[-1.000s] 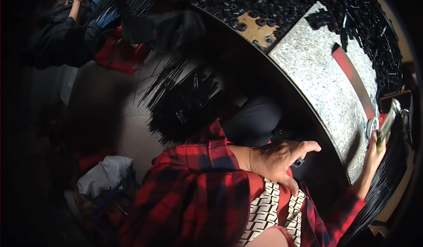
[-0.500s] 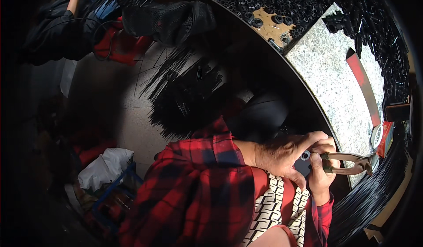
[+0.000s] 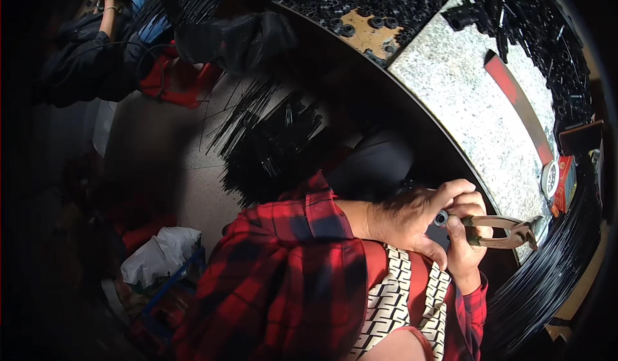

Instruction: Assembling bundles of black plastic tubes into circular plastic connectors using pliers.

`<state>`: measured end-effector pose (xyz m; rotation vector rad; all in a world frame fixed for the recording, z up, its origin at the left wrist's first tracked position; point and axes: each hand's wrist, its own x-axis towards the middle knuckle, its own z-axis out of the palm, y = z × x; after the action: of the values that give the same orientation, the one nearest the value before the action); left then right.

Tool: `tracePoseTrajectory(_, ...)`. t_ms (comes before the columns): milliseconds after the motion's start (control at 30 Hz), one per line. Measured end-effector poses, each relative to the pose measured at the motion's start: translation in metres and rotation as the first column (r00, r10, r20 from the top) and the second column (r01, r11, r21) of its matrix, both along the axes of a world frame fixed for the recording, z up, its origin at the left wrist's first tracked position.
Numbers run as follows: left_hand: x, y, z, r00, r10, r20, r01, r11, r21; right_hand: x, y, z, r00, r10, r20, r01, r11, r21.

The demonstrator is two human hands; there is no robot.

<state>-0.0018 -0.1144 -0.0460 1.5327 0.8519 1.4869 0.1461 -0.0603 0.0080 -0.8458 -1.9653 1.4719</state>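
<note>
- Apparently the two bare hands work low by the table edge: from my remote seat I see the left hand [image 3: 405, 221] and right hand [image 3: 467, 239] side by side, touching or nearly so
- Left hand: partly closed, fingers curled round a small round part [image 3: 440, 218] whose open end faces up toward me, forefinger raised, thumb apart below; I judge this loose curl keeps that end uncovered
- Right hand: fingers wrapped firmly round the handles of the pliers [image 3: 519, 233], thumb laid toward the part; I cannot tell whether the jaws are fully closed
- The metal end points out to the right, away from the left hand, probably to keep it clear of those fingers
- On the pale board [image 3: 470, 91] lie a red strip [image 3: 515, 97] and, at its lower end, a white ring [image 3: 550, 179] beside a red box [image 3: 566, 184]; I would guess they sit at that side for easy reach
- Against one second ago, the right hand has come in from beside the box to the left hand, bringing the pliers along
- Against half a second ago, I find both grips nearly unchanged, with the view only slightly shifted
</note>
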Motion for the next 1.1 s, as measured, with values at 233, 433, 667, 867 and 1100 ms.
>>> tracePoseTrajectory(233,0.009,0.002,0.006,0.999,-0.018,-0.038,0.017,0.999,-0.032,0.014,-0.003,-0.002,0.999,-0.019,-0.049,0.019,1.0,-0.002)
tracePoseTrajectory(433,0.011,0.003,0.015,0.995,-0.051,-0.081,0.039,0.989,-0.142,0.023,-0.002,-0.005,0.989,-0.005,-0.148,0.007,1.0,0.018)
tracePoseTrajectory(667,0.013,-0.001,0.012,0.996,-0.08,-0.037,0.071,0.978,-0.198,0.023,-0.009,0.002,0.979,-0.051,-0.196,0.015,0.984,-0.18)
tracePoseTrajectory(867,0.018,0.001,0.016,0.995,-0.057,-0.087,0.046,0.992,-0.119,0.028,-0.007,-0.008,0.979,0.011,-0.202,-0.002,0.999,0.045)
tracePoseTrajectory(1100,0.007,0.005,0.025,0.972,-0.043,-0.229,0.033,0.998,-0.044,0.019,0.009,0.004,0.998,0.054,-0.038,-0.039,0.944,0.327)
